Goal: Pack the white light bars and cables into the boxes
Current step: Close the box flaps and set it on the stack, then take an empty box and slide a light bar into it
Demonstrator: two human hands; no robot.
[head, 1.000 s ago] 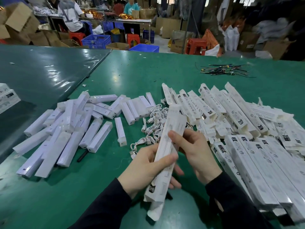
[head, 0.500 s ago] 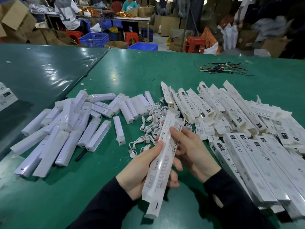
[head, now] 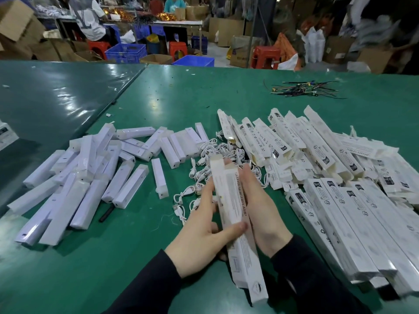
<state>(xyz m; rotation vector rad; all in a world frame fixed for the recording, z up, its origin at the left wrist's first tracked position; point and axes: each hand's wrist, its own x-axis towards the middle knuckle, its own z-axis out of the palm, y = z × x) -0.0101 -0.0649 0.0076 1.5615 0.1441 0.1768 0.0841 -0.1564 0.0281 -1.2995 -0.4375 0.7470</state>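
I hold one long white box [head: 233, 214] between both hands, its far end flap open and pointing away from me. My left hand [head: 199, 236] grips it from the left, thumb across its top face. My right hand [head: 260, 214] lies along its right side with straight fingers pressed to it. A pile of white light bars [head: 90, 177] covers the table to the left. White coiled cables [head: 204, 164] lie in the middle, just beyond the box. Several flat and filled white boxes [head: 340, 177] are heaped on the right.
The green table [head: 176, 98] carries a bundle of dark wires [head: 306, 88] at the far right. A black pen-like stick [head: 106, 214] lies by the light bars. Beyond the table are stools, blue crates, cardboard cartons and seated people.
The box has turned to lie more along my line of sight and moved slightly right. My right hand has flattened along its side; the left thumb has slid lower on its top.
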